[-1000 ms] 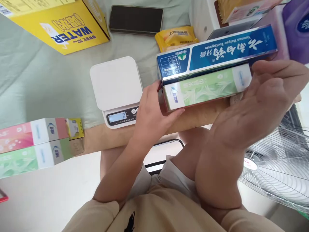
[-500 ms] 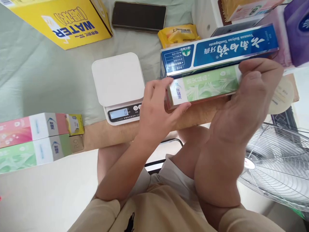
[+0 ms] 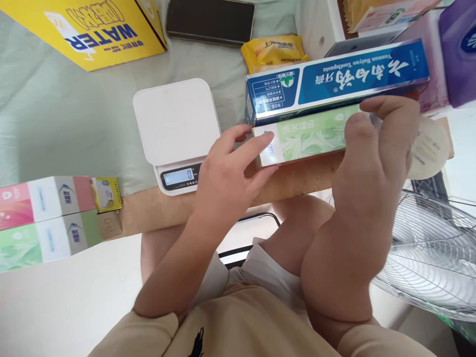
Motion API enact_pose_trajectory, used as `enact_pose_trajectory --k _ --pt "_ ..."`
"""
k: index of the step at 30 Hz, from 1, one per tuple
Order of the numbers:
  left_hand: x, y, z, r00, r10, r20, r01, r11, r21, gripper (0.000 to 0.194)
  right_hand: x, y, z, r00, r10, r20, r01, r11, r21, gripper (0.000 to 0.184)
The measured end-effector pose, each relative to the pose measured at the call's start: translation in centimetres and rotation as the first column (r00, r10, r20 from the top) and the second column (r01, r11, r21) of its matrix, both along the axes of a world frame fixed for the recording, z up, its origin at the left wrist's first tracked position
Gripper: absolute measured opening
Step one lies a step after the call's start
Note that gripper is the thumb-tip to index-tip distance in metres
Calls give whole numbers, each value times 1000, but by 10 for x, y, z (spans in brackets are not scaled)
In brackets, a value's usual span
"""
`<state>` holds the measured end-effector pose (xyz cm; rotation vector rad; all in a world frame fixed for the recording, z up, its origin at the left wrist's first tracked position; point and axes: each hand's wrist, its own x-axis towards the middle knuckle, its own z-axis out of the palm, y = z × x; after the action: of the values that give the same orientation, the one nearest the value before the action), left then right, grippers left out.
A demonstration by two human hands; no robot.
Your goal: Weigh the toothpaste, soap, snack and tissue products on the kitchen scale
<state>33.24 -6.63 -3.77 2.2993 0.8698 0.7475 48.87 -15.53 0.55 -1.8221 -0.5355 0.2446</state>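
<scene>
A green and white toothpaste box (image 3: 312,136) lies lengthwise near the table's front edge, against the near side of a blue toothpaste box (image 3: 334,79). My left hand (image 3: 236,166) grips its left end, with a finger laid over the top and the thumb at the near side. Around the right end, my right hand (image 3: 375,144) is closed, thumb and fingers on the box; its underside grip is hidden. Just left of my left hand sits a white digital scale (image 3: 176,121) with a bare plate and a lit display that seems to read 0.
More pink (image 3: 15,203) and green (image 3: 18,245) toothpaste boxes lie at left. Behind are a yellow WATER carton (image 3: 111,29), a black phone (image 3: 210,21) and a yellow packet (image 3: 275,52). A purple package (image 3: 459,54) stands at right, above a wire-guarded fan (image 3: 427,253).
My left index finger has come down onto the top of the green box's left end. My right hand has slid a little left along the box. The view has shifted slightly.
</scene>
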Motion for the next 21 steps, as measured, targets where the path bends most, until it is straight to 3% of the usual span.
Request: enact_pose_trajectory --k 5,10,14,17,21 --pt "-6 1 12 999 3 38 -1 999 -42 43 -7 1 1 995 -25 96 40 987 -153 20" --pt "-16 8 25 998 -55 -16 53 995 -85 65 -1 -3 -8 944 41 329 37 973 -229 27" --pt "-30 21 29 991 -122 52 124 991 -40 53 -7 -5 -10 928 55 369 1 989 -150 26" --pt "-52 36 36 970 -176 170 183 983 -26 57 -16 -4 -7 959 21 284 -9 999 -44 27" --pt "-90 50 50 949 -269 163 278 960 -37 65 -28 -2 -2 991 84 100 -92 993 77 26"
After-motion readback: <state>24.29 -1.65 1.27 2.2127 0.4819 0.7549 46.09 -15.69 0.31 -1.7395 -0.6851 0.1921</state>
